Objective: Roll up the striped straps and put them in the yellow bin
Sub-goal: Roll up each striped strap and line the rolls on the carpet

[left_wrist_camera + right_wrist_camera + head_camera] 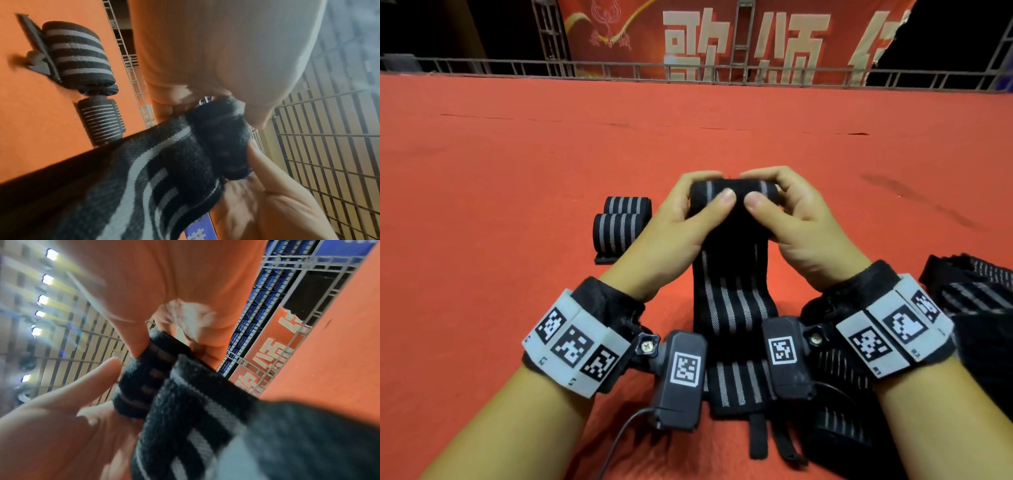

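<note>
Our left hand (678, 219) and right hand (796, 214) both pinch the strap (732, 298), its top partly rolled; two finished rolls (619, 222) lie left.

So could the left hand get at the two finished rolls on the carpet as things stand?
Probably yes, once it lets go. The two rolled straps lie on open carpet just beside the left hand, with nothing between them. But that hand, like the right hand, grips the strap being rolled.

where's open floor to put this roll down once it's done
Bare red carpet runs wide beyond both hands up to the railing, and to the left of the two finished rolls. It is crowded on the right, where loose straps are piled, and near the body, under the strap being rolled.
</note>
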`<state>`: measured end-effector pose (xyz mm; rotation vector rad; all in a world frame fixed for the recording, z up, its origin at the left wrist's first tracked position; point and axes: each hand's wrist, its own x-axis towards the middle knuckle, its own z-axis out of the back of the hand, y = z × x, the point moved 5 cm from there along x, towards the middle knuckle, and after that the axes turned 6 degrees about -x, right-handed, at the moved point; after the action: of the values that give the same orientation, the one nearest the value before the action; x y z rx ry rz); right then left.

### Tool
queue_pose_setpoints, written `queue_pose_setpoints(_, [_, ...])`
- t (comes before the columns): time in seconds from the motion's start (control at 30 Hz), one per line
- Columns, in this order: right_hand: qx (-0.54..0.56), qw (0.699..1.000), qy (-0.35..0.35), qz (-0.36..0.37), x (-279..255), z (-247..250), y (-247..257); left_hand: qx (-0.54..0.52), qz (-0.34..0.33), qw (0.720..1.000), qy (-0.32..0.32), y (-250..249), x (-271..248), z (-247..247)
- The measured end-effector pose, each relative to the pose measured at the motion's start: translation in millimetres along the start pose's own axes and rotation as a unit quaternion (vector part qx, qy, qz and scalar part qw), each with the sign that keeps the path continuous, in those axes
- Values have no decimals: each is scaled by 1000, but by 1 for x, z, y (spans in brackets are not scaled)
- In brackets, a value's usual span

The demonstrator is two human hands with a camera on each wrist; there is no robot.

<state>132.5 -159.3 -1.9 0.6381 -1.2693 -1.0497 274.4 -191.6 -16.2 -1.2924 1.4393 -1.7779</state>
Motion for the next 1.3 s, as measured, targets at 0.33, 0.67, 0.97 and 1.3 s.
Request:
queue_pose_setpoints(0.33, [74,992,14,-96,1,-6,-14,-51,3,999,1,0,-1,-12])
queue_pose_setpoints(0.67, [78,995,19,-59,1,-3,-12,4,-6,1000,-5,2,1,1])
queue_pose_setpoints(0.97, [34,998,13,-42,2,2,-8,-1,-9,1000,21,0,-2,3])
queue_pose_setpoints(1.3, [48,996,15,-71,2,0,-11,23,-13,1000,16,2,0,4])
